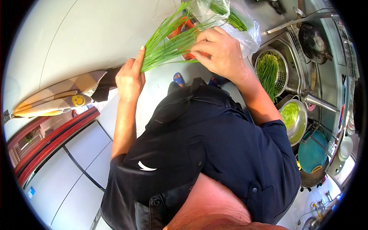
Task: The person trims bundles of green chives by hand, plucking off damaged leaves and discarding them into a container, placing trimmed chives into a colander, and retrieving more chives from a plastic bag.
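Note:
A loose bunch of long green chives (163,48) is gripped near one end by my left hand (129,79), its thumb lying along the stalks. The other ends fan out upward and to the right. My right hand (221,53) is closed in a pinch at the right side of the bunch, with some strands at its fingertips; exactly which ones it holds is partly hidden. Behind the right hand, a clear plastic bag (249,36) contains more chives (232,17). Something orange-red (188,27) shows beneath the bunch.
On the right, a metal colander (284,71) with chives sits in the sink (293,50). Close by are a steel pan (301,128) with light green pieces, a dark wok (314,42) and a teal lid-like disc (312,151). Cloths (57,96) hang at left.

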Motion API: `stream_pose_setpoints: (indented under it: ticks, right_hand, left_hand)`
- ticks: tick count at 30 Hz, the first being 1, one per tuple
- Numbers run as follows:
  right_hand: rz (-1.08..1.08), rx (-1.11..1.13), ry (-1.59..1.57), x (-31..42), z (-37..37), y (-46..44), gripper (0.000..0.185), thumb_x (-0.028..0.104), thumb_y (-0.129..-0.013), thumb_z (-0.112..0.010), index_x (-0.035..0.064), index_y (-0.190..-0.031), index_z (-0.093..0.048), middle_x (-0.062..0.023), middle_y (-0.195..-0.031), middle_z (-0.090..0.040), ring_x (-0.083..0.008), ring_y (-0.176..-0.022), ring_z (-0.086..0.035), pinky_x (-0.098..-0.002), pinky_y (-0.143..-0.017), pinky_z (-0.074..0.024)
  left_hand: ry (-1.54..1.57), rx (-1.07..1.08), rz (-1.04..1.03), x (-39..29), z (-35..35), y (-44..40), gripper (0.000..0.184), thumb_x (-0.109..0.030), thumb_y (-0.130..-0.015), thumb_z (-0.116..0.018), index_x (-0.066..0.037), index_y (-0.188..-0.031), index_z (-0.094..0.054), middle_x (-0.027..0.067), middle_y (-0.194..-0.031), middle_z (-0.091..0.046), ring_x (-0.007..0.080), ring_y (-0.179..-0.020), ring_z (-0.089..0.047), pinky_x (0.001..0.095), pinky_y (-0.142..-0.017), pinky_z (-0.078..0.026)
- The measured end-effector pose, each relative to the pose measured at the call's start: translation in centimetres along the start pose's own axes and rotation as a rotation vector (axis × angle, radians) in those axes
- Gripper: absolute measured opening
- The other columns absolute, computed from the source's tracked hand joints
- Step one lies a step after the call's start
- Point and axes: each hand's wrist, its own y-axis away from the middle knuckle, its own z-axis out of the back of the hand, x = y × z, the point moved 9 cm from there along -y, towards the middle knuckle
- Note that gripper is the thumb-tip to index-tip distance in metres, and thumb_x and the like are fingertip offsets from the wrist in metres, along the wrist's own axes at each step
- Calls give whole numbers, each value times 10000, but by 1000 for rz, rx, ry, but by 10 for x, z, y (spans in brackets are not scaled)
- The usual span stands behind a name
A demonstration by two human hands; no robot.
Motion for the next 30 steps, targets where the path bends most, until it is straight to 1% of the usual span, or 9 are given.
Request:
stream_pose_setpoints:
  ticks: [2,4,8,11,13,17,20,22,30]
  right_hand:
    - [-2,-6,-13,0,0,0,79,153,-771,-819,135,-826,-765,23,-860,-686,-203,-790,-639,-340,-649,-540]
    - [5,-10,-4,0,-2,0,70,151,-772,-815,140,-819,-764,25,-877,-697,-199,-792,-641,-337,-645,-542]
    - [-2,-14,9,0,-5,0,70,145,-769,-811,144,-815,-758,28,-891,-706,-199,-788,-640,-333,-643,-544]
    - [-6,-21,26,0,-8,1,71,156,-780,-786,146,-812,-724,40,-859,-675,-204,-823,-649,-352,-623,-553]
    - [3,-10,44,-3,-11,2,82,130,-761,-800,140,-817,-740,31,-890,-710,-206,-771,-637,-331,-649,-545]
    - [1,-13,43,-5,-14,2,83,126,-761,-796,140,-821,-741,26,-886,-710,-212,-771,-636,-334,-656,-546]
    - [-12,-12,44,-6,-14,2,88,131,-759,-799,141,-827,-745,20,-865,-705,-218,-771,-637,-340,-663,-546]
    - [-19,0,73,-8,-15,2,75,188,-787,-777,153,-845,-744,20,-842,-669,-218,-821,-648,-348,-673,-551]
    - [-50,-10,78,-10,-12,1,70,196,-780,-771,153,-817,-729,13,-824,-643,-226,-826,-639,-353,-682,-545]
  left_hand:
    - [-7,2,4,1,-1,2,742,52,-748,-668,-200,-1444,-620,82,-739,-534,274,-602,-575,410,-567,-505]
    - [3,51,44,5,-6,3,790,44,-758,-691,-224,-1490,-564,100,-787,-579,306,-652,-607,443,-610,-515]
    - [7,59,45,6,-9,4,770,21,-770,-706,-225,-1487,-568,100,-792,-585,305,-652,-612,441,-613,-520]
    - [-17,84,55,7,-11,5,762,10,-775,-709,-230,-1485,-569,100,-797,-593,305,-655,-618,440,-616,-526]
    - [-28,76,62,8,-11,5,761,3,-776,-710,-237,-1484,-570,100,-798,-594,306,-658,-621,440,-617,-529]
    - [-39,85,73,10,-11,5,770,8,-770,-709,-239,-1485,-570,99,-797,-594,305,-659,-622,443,-619,-530]
    - [-32,80,75,9,-10,5,779,11,-763,-707,-239,-1487,-567,100,-797,-592,307,-661,-620,445,-620,-531]
    - [-34,89,76,9,-10,4,785,16,-758,-702,-237,-1489,-566,100,-798,-593,309,-662,-619,446,-620,-531]
    - [-22,81,77,9,-9,3,794,23,-753,-701,-235,-1491,-565,98,-799,-593,307,-661,-616,446,-619,-527]
